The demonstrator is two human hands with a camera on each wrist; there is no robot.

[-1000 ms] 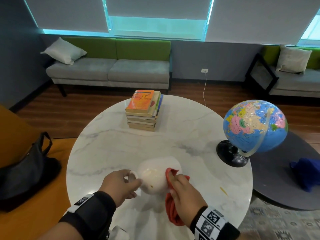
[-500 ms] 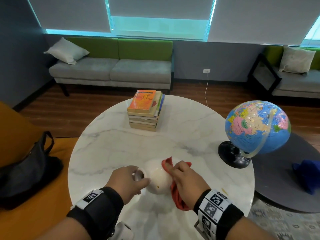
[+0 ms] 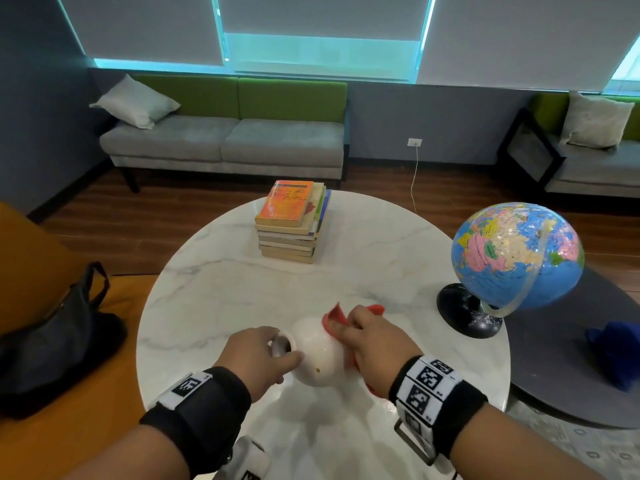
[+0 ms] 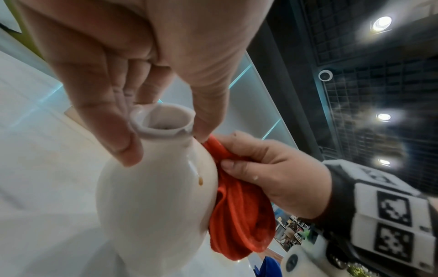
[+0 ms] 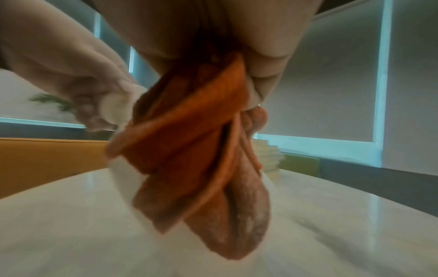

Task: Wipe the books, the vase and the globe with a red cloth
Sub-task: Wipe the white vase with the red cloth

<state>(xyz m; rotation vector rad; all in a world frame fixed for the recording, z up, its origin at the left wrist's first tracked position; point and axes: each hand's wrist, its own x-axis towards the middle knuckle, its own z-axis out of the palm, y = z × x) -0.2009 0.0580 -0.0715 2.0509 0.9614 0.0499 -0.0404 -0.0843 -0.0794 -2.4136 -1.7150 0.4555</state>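
Vase [image 3: 317, 355] first: the white, round-bellied one sits at the near edge of the round marble counter [image 3: 221, 292], tilted with its mouth turned toward the left hand [image 3: 254, 358]. That hand pinches the neck just under the rim, thumb on one side and fingertips on the other, as the left wrist view shows plainly. The right hand [image 3: 372, 348] has its fingers curled round a bunched red cloth [image 4: 239, 221] and presses it against the vase's right flank; loose folds hang down below the palm. A small brown speck marks the vase's belly. Farther back on the counter stands a stack of books [image 3: 292, 225] with an orange cover on top, well apart from the hands. At the counter's right edge is the globe [image 3: 516, 254] on its black base.
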